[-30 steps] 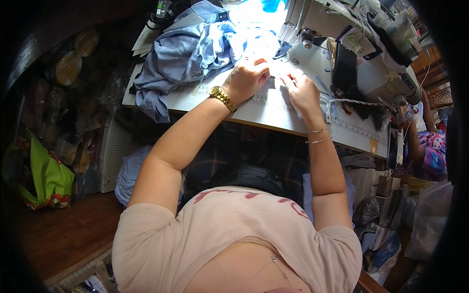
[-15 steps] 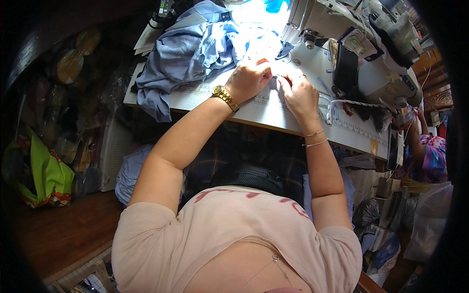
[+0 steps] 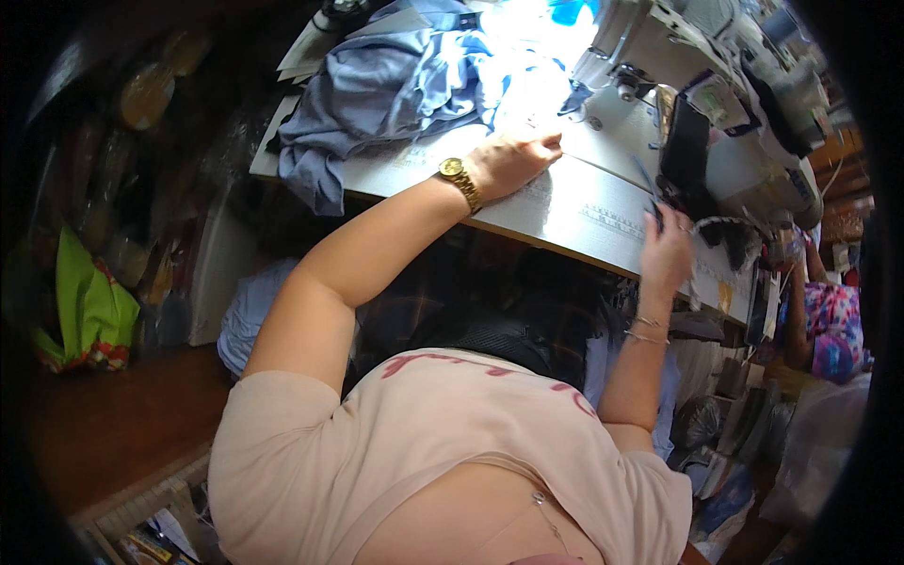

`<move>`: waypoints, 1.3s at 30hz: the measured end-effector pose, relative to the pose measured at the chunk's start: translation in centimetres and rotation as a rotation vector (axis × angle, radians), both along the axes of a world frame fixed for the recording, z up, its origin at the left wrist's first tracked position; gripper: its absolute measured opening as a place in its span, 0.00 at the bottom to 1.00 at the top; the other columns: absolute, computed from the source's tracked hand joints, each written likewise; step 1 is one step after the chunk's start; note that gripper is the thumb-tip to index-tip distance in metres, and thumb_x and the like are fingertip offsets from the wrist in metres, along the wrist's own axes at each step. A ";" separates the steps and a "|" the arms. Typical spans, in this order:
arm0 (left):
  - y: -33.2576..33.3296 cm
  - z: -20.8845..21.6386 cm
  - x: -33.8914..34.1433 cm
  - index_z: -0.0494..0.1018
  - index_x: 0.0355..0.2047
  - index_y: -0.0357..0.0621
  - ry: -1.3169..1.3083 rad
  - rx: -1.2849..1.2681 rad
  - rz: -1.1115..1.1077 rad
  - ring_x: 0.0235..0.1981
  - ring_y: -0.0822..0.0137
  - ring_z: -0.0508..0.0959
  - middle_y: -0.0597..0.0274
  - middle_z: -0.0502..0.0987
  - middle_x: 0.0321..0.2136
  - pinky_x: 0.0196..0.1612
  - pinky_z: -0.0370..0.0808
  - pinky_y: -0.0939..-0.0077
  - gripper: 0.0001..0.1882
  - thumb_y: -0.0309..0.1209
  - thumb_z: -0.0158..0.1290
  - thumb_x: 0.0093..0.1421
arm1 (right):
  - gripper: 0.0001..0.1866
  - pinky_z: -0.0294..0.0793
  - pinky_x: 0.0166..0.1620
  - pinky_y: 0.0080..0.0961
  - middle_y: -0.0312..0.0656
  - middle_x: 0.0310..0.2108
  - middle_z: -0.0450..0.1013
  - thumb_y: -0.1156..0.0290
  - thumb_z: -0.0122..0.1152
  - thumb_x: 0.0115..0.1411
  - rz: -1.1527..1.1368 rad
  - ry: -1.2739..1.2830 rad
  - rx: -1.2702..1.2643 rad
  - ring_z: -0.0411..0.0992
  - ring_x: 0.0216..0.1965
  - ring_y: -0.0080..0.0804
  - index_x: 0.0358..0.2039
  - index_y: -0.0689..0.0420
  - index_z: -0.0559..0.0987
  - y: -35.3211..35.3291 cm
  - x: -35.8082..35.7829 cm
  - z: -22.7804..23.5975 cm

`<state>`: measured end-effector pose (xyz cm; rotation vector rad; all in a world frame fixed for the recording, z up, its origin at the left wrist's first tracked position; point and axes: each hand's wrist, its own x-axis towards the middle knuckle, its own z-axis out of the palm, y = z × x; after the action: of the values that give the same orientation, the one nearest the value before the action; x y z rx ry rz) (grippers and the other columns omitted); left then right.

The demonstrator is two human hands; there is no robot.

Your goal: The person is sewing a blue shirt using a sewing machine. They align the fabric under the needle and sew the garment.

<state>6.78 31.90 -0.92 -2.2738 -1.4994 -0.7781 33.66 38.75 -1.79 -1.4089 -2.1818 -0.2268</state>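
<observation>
My left hand (image 3: 513, 165), with a gold watch on its wrist, rests on the white sewing table (image 3: 565, 202). Its fingers are pinched together beside the brightly lit spot, and what they hold is too small to make out. A crumpled blue-grey garment (image 3: 386, 94) lies just beyond and to the left of it. My right hand (image 3: 667, 250) is over the table's right part, its fingers curled round a small dark slim tool (image 3: 656, 215); blur hides its exact kind. Ahead of both hands stands a sewing machine (image 3: 626, 85), its needle area partly lost in glare.
A black case (image 3: 686, 151) and packets crowd the machine's base. A white cord (image 3: 720, 222) lies by my right hand. At left hangs a bright green bag (image 3: 89, 311). Another person in a colourful top (image 3: 829, 325) is at far right, near plastic bags (image 3: 819, 452).
My right hand has moved away from my left, to the right and nearer me, and now grips the dark tool. My left hand stays pinched; the whole view has shifted slightly.
</observation>
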 end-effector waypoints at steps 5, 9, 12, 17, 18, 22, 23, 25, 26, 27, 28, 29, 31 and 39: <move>0.3 -0.1 0.4 0.71 0.27 0.42 0.181 0.016 -0.012 0.40 0.63 0.74 0.61 0.71 0.35 0.45 0.70 0.69 0.04 0.27 0.46 0.52 | 0.14 0.66 0.43 0.34 0.35 0.40 0.72 0.62 0.59 0.53 -0.037 -0.176 0.165 0.69 0.41 0.38 0.41 0.48 0.78 0.9 4.0 -0.6; 0.4 -0.5 0.5 0.72 0.27 0.43 0.294 0.075 -0.004 0.41 0.64 0.74 0.62 0.71 0.35 0.46 0.69 0.67 0.05 0.27 0.46 0.52 | 0.13 0.64 0.47 0.34 0.37 0.41 0.72 0.65 0.59 0.53 0.050 -0.048 0.177 0.67 0.43 0.38 0.40 0.49 0.78 0.6 2.2 0.3; 0.2 -0.3 0.4 0.72 0.28 0.43 0.279 0.031 -0.005 0.41 0.63 0.74 0.63 0.71 0.35 0.48 0.68 0.67 0.06 0.27 0.46 0.52 | 0.12 0.63 0.49 0.34 0.40 0.41 0.72 0.68 0.57 0.54 0.258 0.096 -0.013 0.66 0.45 0.39 0.40 0.51 0.78 0.1 -1.2 0.5; 0.8 -0.5 0.3 0.73 0.33 0.44 -0.029 -0.052 0.012 0.37 0.60 0.76 0.59 0.75 0.32 0.44 0.71 0.67 0.08 0.31 0.50 0.54 | 0.13 0.61 0.53 0.33 0.43 0.43 0.71 0.73 0.55 0.53 0.533 0.139 -0.234 0.65 0.48 0.40 0.40 0.55 0.77 -0.6 -7.4 0.8; 0.7 -0.6 0.1 0.72 0.35 0.45 -0.195 -0.173 0.058 0.36 0.59 0.77 0.58 0.76 0.32 0.42 0.72 0.66 0.09 0.32 0.51 0.54 | 0.13 0.61 0.53 0.33 0.43 0.43 0.71 0.74 0.55 0.53 0.559 0.145 -0.254 0.65 0.48 0.40 0.40 0.55 0.78 -0.6 -8.0 0.7; 0.7 -0.8 -1.4 0.72 0.40 0.42 -0.701 -0.265 0.047 0.29 0.68 0.79 0.56 0.79 0.28 0.34 0.76 0.77 0.13 0.32 0.56 0.55 | 0.15 0.61 0.53 0.34 0.44 0.43 0.71 0.74 0.56 0.51 0.492 0.233 -0.132 0.65 0.47 0.41 0.42 0.53 0.78 -0.3 -6.8 1.0; 0.9 -0.7 -1.8 0.72 0.40 0.42 -0.797 -0.292 0.047 0.28 0.71 0.79 0.58 0.79 0.27 0.34 0.76 0.79 0.13 0.32 0.56 0.55 | 0.15 0.61 0.53 0.34 0.44 0.43 0.71 0.73 0.56 0.52 0.348 0.174 -0.056 0.65 0.47 0.41 0.42 0.53 0.78 0.4 -5.0 0.8; 1.2 -1.0 -2.8 0.72 0.41 0.39 -0.988 -0.394 0.027 0.31 0.76 0.75 0.64 0.76 0.29 0.38 0.73 0.83 0.14 0.28 0.56 0.54 | 0.15 0.62 0.52 0.34 0.43 0.43 0.71 0.73 0.56 0.52 0.062 0.055 0.087 0.65 0.48 0.42 0.42 0.52 0.78 1.0 -1.2 0.5; 1.2 -0.7 -3.2 0.71 0.42 0.40 -1.205 -0.477 -0.062 0.32 0.76 0.74 0.65 0.75 0.30 0.39 0.71 0.84 0.15 0.26 0.56 0.53 | 0.15 0.62 0.52 0.34 0.43 0.43 0.71 0.72 0.57 0.52 -0.026 0.008 0.066 0.65 0.48 0.42 0.42 0.52 0.78 0.7 0.0 0.3; 1.1 -0.4 -3.3 0.71 0.43 0.40 -1.426 -0.565 -0.156 0.33 0.76 0.73 0.66 0.74 0.32 0.40 0.70 0.85 0.16 0.25 0.56 0.52 | 0.15 0.63 0.51 0.34 0.42 0.43 0.71 0.71 0.57 0.52 -0.118 -0.045 0.045 0.65 0.47 0.42 0.42 0.52 0.78 0.1 1.2 0.3; 1.1 0.0 -3.8 0.70 0.44 0.42 -1.543 -0.660 -0.212 0.35 0.76 0.70 0.66 0.72 0.33 0.38 0.67 0.87 0.18 0.24 0.55 0.52 | 0.15 0.63 0.50 0.35 0.42 0.43 0.70 0.70 0.58 0.52 -0.207 -0.097 0.023 0.65 0.47 0.42 0.42 0.51 0.78 -0.1 2.1 0.3; 1.2 0.3 -3.6 0.71 0.41 0.44 -1.610 -0.639 -0.148 0.29 0.79 0.70 0.67 0.75 0.32 0.35 0.66 0.85 0.15 0.23 0.54 0.51 | 0.16 0.63 0.51 0.35 0.42 0.44 0.70 0.69 0.58 0.53 -0.114 -0.041 -0.012 0.65 0.48 0.42 0.43 0.51 0.77 0.5 3.2 -0.3; 1.6 1.0 -3.5 0.72 0.41 0.45 -1.632 -0.702 -0.087 0.31 0.79 0.69 0.68 0.74 0.34 0.36 0.66 0.84 0.15 0.22 0.53 0.50 | 0.17 0.62 0.52 0.34 0.43 0.45 0.70 0.67 0.58 0.54 0.071 0.067 -0.072 0.65 0.49 0.41 0.46 0.52 0.76 1.5 5.3 -0.8; 2.2 1.6 -3.0 0.73 0.42 0.43 -1.642 -0.728 -0.129 0.44 0.74 0.68 0.65 0.74 0.41 0.50 0.65 0.76 0.17 0.20 0.54 0.50 | 0.20 0.60 0.51 0.34 0.42 0.41 0.69 0.66 0.61 0.53 -0.026 -0.084 0.012 0.65 0.46 0.40 0.47 0.53 0.75 0.9 6.1 0.2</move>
<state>3.73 34.10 0.72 -1.9290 -2.4393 -2.9606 39.72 39.65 -1.57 -1.4457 -2.2271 -0.3137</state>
